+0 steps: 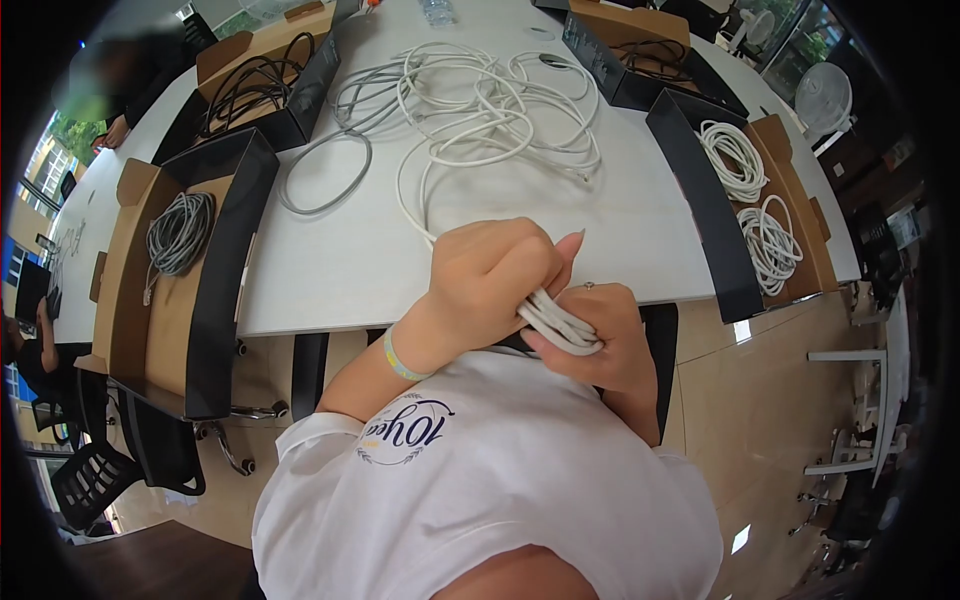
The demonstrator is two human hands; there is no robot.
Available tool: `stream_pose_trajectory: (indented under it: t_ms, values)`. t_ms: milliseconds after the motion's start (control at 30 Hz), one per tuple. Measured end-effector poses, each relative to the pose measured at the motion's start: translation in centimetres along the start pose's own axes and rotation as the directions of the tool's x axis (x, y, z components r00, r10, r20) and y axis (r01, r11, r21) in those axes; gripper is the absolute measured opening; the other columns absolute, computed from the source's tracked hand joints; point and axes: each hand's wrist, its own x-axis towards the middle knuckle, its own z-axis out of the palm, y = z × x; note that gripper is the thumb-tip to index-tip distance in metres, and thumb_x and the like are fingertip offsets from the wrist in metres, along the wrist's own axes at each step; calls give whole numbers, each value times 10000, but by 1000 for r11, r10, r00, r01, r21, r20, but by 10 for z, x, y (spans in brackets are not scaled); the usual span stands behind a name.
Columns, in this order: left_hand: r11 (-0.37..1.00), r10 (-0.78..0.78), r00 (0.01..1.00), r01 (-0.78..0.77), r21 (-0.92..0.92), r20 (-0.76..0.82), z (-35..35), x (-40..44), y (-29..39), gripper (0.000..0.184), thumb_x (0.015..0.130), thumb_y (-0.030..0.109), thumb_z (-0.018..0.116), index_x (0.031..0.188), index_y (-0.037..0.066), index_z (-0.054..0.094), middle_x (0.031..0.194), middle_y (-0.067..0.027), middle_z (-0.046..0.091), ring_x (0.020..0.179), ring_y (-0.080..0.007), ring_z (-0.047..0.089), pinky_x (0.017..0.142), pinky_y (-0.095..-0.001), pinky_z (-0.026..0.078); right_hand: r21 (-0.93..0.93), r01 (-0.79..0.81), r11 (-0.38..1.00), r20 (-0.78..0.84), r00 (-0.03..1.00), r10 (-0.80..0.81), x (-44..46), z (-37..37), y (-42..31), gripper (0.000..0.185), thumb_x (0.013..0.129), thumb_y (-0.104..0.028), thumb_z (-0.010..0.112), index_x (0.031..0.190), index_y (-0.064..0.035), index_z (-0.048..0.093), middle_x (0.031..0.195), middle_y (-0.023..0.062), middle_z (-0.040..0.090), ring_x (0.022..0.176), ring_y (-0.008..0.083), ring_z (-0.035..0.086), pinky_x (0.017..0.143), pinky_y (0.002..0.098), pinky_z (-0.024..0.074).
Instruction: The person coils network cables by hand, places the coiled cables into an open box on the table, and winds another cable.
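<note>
A bundle of looped white cable (560, 325) is held between my two hands, in front of my chest at the table's near edge. My left hand (490, 280) has its fingers closed round one end of the loops. The fingers of my right hand (605, 335) are wrapped round the other end. From my left hand a white strand runs up to a loose tangle of white cable (480, 125) on the white table (330, 270). Beside that tangle, on its left, lies a loose grey cable (369, 165).
An open black box (225, 290) at the left holds a coiled grey cable (181, 233); one behind it holds black cables (262, 88). At the right, a box (700, 200) holds two white coils (733, 160); another has dark cables. People sit at the left.
</note>
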Motion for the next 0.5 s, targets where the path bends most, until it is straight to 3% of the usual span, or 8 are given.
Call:
stream_pose_trajectory:
  t_ms: [133, 167, 200, 233, 333, 400, 467, 500]
  values:
    - [989, -114, 988, 123, -85, 106, -6, 12, 3, 276, 640, 31, 757, 702, 66, 490, 618, -47, 501, 494, -181, 470, 423, -265, 351, 33, 159, 987, -110, 982, -154, 1, -1, 8, 175, 633, -109, 736, 731, -9, 631, 541, 62, 509, 426, 215, 457, 428, 300, 337]
    - [978, -146, 979, 164, -127, 146, -9, 15, 3, 304, 620, 21, 780, 774, 57, 521, 671, -63, 539, 563, -178, 521, 457, -252, 384, -116, 272, 955, -124, 950, -286, 3, -3, 6, 194, 634, -129, 744, 741, -11, 632, 533, 53, 496, 416, 201, 442, 421, 296, 329]
    - [984, -139, 969, 158, -81, 205, -16, 17, 0, 413, 584, 88, 808, 908, 47, 556, 763, -65, 580, 688, -188, 555, 567, -278, 429, -265, 375, 888, -119, 902, -416, 6, -6, 5, 214, 634, -150, 752, 750, -14, 634, 524, 43, 483, 405, 187, 427, 415, 292, 321]
    - [983, -168, 956, 180, -30, 240, -23, 22, -3, 409, 578, 107, 806, 902, 45, 565, 779, -66, 593, 705, -199, 562, 602, -289, 436, -101, 491, 865, -158, 851, -501, 6, -5, 14, 237, 631, -173, 760, 760, -22, 631, 511, 26, 451, 401, 165, 404, 406, 280, 313]
    - [967, -255, 895, 247, 69, 367, -38, 22, -21, 389, 580, 171, 794, 891, 39, 600, 859, -80, 631, 764, -225, 586, 703, -307, 449, 35, 612, 790, -261, 768, -584, 2, -7, 11, 244, 634, -173, 762, 763, -22, 622, 509, 20, 442, 407, 164, 404, 402, 272, 319]
    - [844, -403, 773, 521, -127, 490, -40, 19, -24, 382, 581, 189, 792, 884, 32, 620, 910, -99, 640, 799, -214, 593, 722, -301, 451, 29, 652, 757, -231, 742, -630, 5, -8, 13, 256, 642, -188, 760, 743, -11, 605, 524, 18, 452, 426, 157, 410, 412, 266, 345]
    - [811, -398, 766, 551, -198, 505, -30, 11, -18, 335, 649, 170, 761, 901, 8, 612, 937, -128, 641, 850, -229, 606, 785, -319, 466, 143, 731, 667, -238, 679, -694, 12, -4, 18, 270, 681, -210, 749, 720, 4, 588, 537, 23, 465, 453, 157, 431, 441, 281, 385]
    - [646, -418, 775, 620, -444, 474, -20, 1, -16, 293, 670, 122, 741, 896, 10, 593, 941, -125, 643, 848, -227, 618, 779, -322, 479, 151, 733, 663, -233, 678, -697, 15, -2, 20, 270, 681, -210, 749, 720, 4, 588, 537, 23, 465, 453, 157, 431, 441, 281, 385]
